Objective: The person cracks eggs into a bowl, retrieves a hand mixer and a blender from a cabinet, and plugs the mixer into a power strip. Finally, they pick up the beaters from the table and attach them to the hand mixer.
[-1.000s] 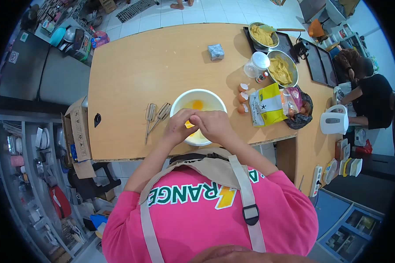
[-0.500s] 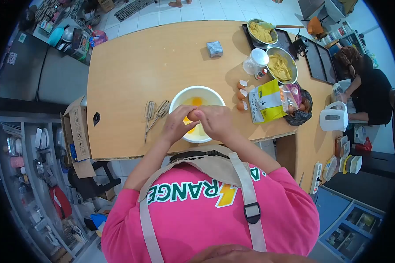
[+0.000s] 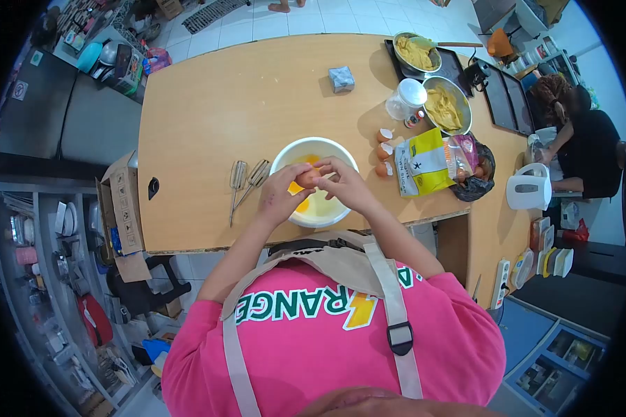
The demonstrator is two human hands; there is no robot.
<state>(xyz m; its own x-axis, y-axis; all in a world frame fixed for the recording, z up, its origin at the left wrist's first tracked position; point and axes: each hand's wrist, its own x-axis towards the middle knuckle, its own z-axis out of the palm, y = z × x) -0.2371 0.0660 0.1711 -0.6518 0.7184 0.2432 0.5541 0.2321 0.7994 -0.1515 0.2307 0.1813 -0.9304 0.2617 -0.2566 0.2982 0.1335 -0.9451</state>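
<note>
A white bowl [image 3: 341,154] with several yolks and egg white in it stands near the table's front edge. Over it, my left hand [image 3: 282,192] and my right hand [image 3: 346,185] hold a brown egg [image 3: 308,178] between their fingertips. Whether its shell is cracked cannot be made out. Two beater whisks [image 3: 247,179] lie left of the bowl. To the right are brown eggshells [image 3: 384,151] in a column and a yellow and white packet [image 3: 423,164] beside a black bag [image 3: 474,187] with eggs.
Behind the packet are a white-lidded jar [image 3: 405,101], a small bottle [image 3: 414,119] and metal bowls of yellow batter [image 3: 443,108]. A grey box [image 3: 341,79] sits farther back. A white jug [image 3: 528,185] stands at right, near another person [image 3: 591,149] in black.
The fingers of my right hand have lifted and spread over the egg, which now shows more between both hands. My left hand stays almost where it was.
</note>
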